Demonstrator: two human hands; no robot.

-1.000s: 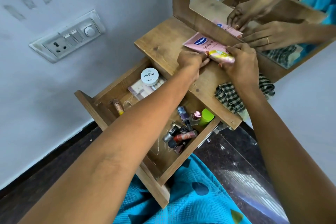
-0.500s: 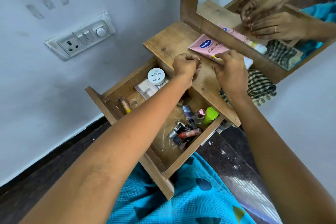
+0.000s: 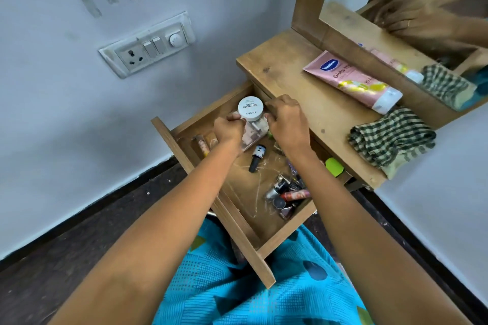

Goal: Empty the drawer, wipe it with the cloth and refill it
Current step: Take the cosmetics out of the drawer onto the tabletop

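The wooden drawer (image 3: 286, 231) is pulled open over my lap. At its back end, my left hand (image 3: 227, 131) and my right hand (image 3: 288, 121) grip the two ends of a clear plastic box (image 3: 255, 132), which has a white round jar (image 3: 250, 108) on top. Loose in the drawer lie a dark nail polish bottle (image 3: 257, 156), a slim tube (image 3: 202, 144) by the left wall, a pile of small cosmetics (image 3: 288, 192) and a green cap (image 3: 333, 166). The checked cloth (image 3: 391, 140) lies bunched on the tabletop's right end. A pink tube (image 3: 352, 78) rests on the tabletop.
The wooden tabletop (image 3: 287, 71) carries a mirror (image 3: 412, 21) in a wooden frame at its back. A switch and socket plate (image 3: 148, 46) is on the wall at the left. The floor below is dark, and blue patterned fabric covers my lap.
Both hands let go of the pink tube on the tabletop and came down into the drawer, closing on the clear box under the white jar. The view shifted right and down.
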